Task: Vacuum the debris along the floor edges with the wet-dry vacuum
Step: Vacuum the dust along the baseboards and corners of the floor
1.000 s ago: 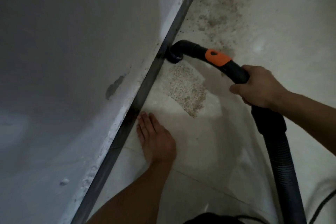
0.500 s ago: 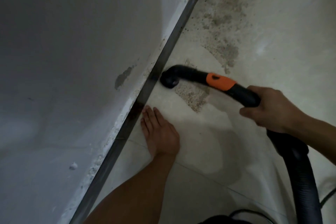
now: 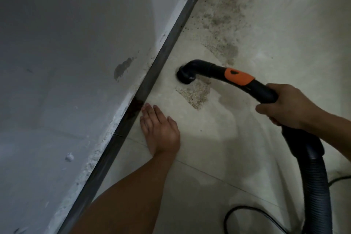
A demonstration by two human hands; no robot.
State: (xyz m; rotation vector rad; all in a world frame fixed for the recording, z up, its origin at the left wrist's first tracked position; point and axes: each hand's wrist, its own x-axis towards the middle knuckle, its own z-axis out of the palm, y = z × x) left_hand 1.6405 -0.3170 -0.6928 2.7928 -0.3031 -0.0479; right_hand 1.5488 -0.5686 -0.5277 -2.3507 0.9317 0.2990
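My right hand (image 3: 288, 107) grips the black vacuum handle with its orange band (image 3: 238, 77). The curved nozzle (image 3: 186, 76) points down onto the pale tiled floor, at the top edge of a small patch of gritty debris (image 3: 195, 94). A larger, darker spread of dust and grit (image 3: 222, 24) lies farther along beside the dark baseboard (image 3: 161, 59). My left hand (image 3: 159, 129) rests flat on the floor, fingers together, fingertips near the baseboard. The ribbed black hose (image 3: 313, 192) runs down from the handle at the right.
A grey wall (image 3: 66, 62) with chipped plaster fills the left side. A black power cord (image 3: 233, 214) loops on the floor at the bottom right. Tile joints cross the floor below my left hand.
The nozzle has come back from the baseboard toward me and out to the right, onto the small grit patch, which has shrunk. My left hand has stayed flat on the floor.
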